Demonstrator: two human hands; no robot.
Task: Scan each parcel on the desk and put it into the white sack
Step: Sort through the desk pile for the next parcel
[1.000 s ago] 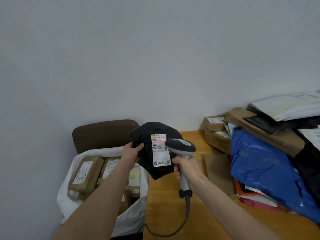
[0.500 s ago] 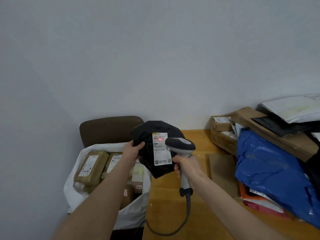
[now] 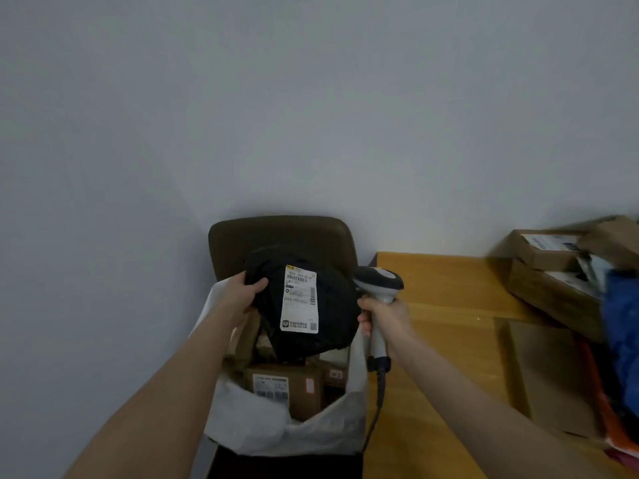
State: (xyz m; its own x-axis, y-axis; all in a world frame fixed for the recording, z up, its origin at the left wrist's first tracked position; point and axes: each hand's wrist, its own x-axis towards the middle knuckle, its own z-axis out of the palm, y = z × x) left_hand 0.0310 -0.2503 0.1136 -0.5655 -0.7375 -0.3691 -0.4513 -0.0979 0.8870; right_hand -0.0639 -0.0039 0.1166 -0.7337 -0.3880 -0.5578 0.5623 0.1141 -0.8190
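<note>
Parcel: the black parcel (image 3: 332,305) hung upright, label facing near, directly above the open mouth of the white sack (image 3: 249,420).
Grip: the left hand (image 3: 242,295) gripped its top-left edge.
Beside: the right hand (image 3: 383,316), clasped round the scanner (image 3: 378,281), was just right of it.
Drop: probably straight down onto the boxes (image 3: 287,388).

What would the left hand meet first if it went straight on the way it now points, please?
Probably the brown chair back behind the black parcel the left hand grips, though depth is unclear.
</note>
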